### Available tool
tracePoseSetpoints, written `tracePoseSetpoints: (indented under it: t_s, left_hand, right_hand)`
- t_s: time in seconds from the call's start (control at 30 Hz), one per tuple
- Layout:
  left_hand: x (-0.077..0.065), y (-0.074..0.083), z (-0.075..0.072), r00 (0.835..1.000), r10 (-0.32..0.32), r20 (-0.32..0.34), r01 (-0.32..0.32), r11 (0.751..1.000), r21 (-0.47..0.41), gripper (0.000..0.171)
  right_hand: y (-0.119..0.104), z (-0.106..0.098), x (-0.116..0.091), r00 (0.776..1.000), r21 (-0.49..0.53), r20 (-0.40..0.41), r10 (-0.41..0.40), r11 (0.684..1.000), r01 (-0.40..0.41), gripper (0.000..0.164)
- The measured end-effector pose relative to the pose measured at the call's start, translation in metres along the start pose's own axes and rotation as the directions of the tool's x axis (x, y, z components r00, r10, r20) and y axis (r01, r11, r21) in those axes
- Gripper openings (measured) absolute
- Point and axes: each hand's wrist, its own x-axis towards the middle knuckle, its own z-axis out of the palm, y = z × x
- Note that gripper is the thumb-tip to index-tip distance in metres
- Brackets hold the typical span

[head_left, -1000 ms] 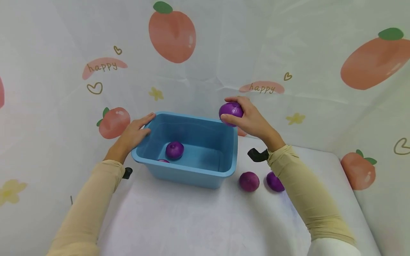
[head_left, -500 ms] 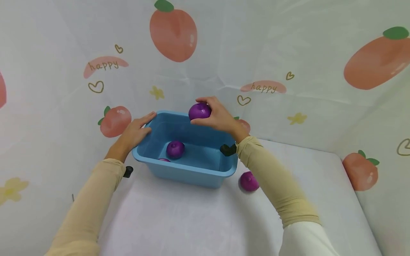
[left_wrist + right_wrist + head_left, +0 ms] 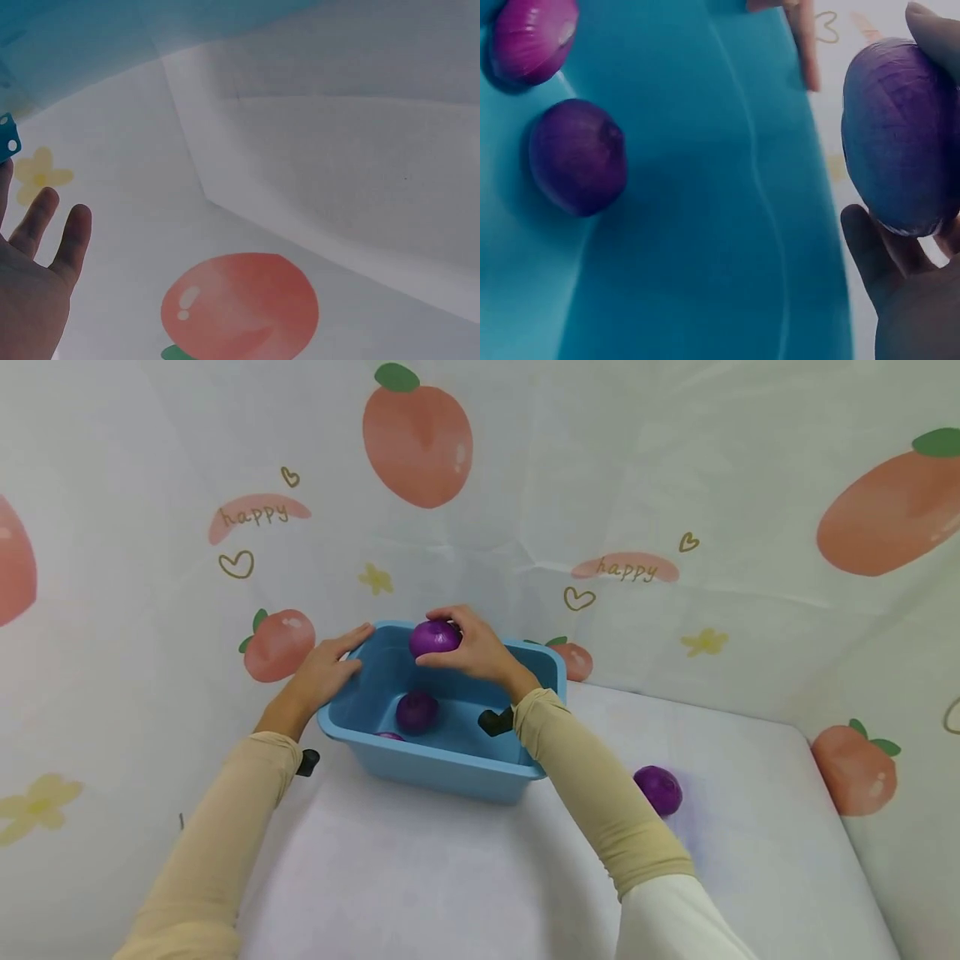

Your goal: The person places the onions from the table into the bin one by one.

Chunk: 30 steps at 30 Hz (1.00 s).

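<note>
My right hand (image 3: pixel 480 647) holds a purple onion (image 3: pixel 433 641) over the inside of a blue plastic basin (image 3: pixel 442 781); thumb and fingers lie on either side of it. In the right wrist view the held onion (image 3: pixel 900 139) has papery skin. My left hand (image 3: pixel 318 677) rests on the basin's left rim. The left wrist view has its fingers (image 3: pixel 73 240) spread and fairly straight, below the basin's blue wall (image 3: pixel 90 52). Inside the basin lie a darker purple onion (image 3: pixel 577 157) and a pinker one (image 3: pixel 534 37).
Another purple onion (image 3: pixel 660 791) lies on the white tabletop (image 3: pixel 420 868), right of the basin and partly behind my right sleeve (image 3: pixel 600 785). A fruit-printed white cloth (image 3: pixel 495 468) hangs close behind the basin. A black device (image 3: pixel 497 722) juts from my right wrist.
My right hand has moved left with the onion, from above the basin's right rim to over its inside, and slightly down. My arm now covers one table onion. My left hand stays put.
</note>
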Motion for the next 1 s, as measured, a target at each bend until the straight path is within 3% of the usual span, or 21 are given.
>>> tracePoseSetpoints:
  t_s: [0.27,0.53,0.77,1.0]
  left_hand:
    - [0.001,-0.001,-0.001,1.000,-0.003,-0.009,0.003,1.000,0.002,0.065]
    - [0.000,-0.002,0.000,1.000,0.007,-0.009,-0.007,1.000,0.001,0.065]
    - [-0.001,-0.004,0.000,1.000,0.000,-0.009,0.000,1.000,-0.002,0.065]
    - [-0.001,0.000,0.000,1.000,-0.004,-0.005,0.004,1.000,-0.008,0.065]
  right_hand:
    - [0.012,0.008,-0.002,0.995,-0.036,0.082,0.052,0.998,-0.049,0.077]
    - [0.022,0.011,-0.009,0.976,-0.079,0.180,0.126,0.990,-0.113,0.079]
    - [0.033,0.017,-0.011,0.926,-0.181,0.311,0.215,0.970,-0.164,0.079]
    - [0.040,0.020,-0.013,0.870,-0.308,0.364,0.332,0.925,-0.224,0.084]
